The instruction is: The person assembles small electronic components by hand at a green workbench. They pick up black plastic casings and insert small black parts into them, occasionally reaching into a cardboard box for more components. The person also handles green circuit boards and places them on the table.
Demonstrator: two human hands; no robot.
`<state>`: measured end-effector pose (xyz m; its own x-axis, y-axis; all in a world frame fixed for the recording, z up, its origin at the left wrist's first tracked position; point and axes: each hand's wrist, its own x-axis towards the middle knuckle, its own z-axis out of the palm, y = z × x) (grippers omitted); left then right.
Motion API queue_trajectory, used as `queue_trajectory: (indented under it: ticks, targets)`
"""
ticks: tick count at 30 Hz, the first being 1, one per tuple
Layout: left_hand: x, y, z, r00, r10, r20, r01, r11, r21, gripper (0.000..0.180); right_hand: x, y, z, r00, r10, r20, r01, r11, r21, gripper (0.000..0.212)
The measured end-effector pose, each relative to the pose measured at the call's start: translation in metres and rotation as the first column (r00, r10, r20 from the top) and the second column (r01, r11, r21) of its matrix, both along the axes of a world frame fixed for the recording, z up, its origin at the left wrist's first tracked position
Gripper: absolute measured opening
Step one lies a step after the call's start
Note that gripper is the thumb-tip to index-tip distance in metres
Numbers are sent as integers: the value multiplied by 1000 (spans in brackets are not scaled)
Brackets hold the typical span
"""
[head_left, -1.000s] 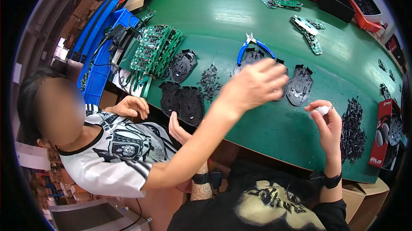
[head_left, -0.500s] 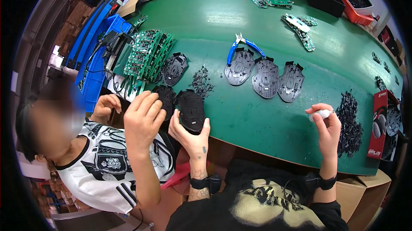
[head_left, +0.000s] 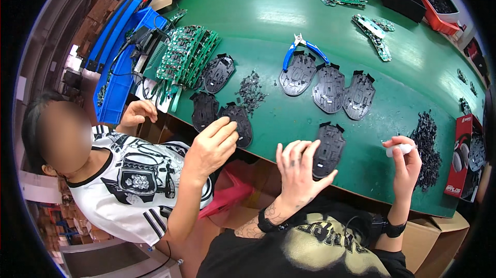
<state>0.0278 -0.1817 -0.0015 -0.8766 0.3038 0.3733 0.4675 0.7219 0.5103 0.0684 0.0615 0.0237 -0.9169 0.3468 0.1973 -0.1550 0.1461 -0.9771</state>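
My left hand (head_left: pixel 302 172) grips a black plastic shell (head_left: pixel 329 150) by its near end, fingers along its left side and thumb at the bottom. The shell is rounded, with moulded ribs inside, and sits over the front part of the green table. In my right hand (head_left: pixel 406 167) is a small white bottle (head_left: pixel 401 149) with a thin tip pointing left, pinched between the fingers. Just beyond, three similar shells (head_left: pixel 328 89) lie in a row, and blue-handled cutting pliers (head_left: pixel 298 40) rest on the leftmost.
On the left, a co-worker's hand (head_left: pixel 213 146) touches a black shell (head_left: pixel 237 123), near other shells. Stacked green circuit boards (head_left: pixel 187 56) stand behind. Small black parts lie in a heap (head_left: pixel 428 143) at right, beside a red box (head_left: pixel 457 154), and in a smaller pile (head_left: pixel 250 93) at left.
My left hand has moved right with a black shell, away from the co-worker's side. The co-worker's hand has shifted right onto another shell. My right hand still holds the white bottle.
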Motion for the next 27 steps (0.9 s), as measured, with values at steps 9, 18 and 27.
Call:
queue_trajectory:
  ticks: [9,18,27]
  targets:
    - [-3,-34,2,996,-55,-73,57,998,33,63,6,-1,-4,999,-28,36,25,998,65,18]
    - [-21,-95,-11,946,287,-151,-305,945,-114,51,-18,-56,14,877,480,30,-438,773,458,27]
    - [12,-93,-28,989,16,-148,-24,999,-47,45,-6,-45,-2,922,379,78,-368,794,485,25]
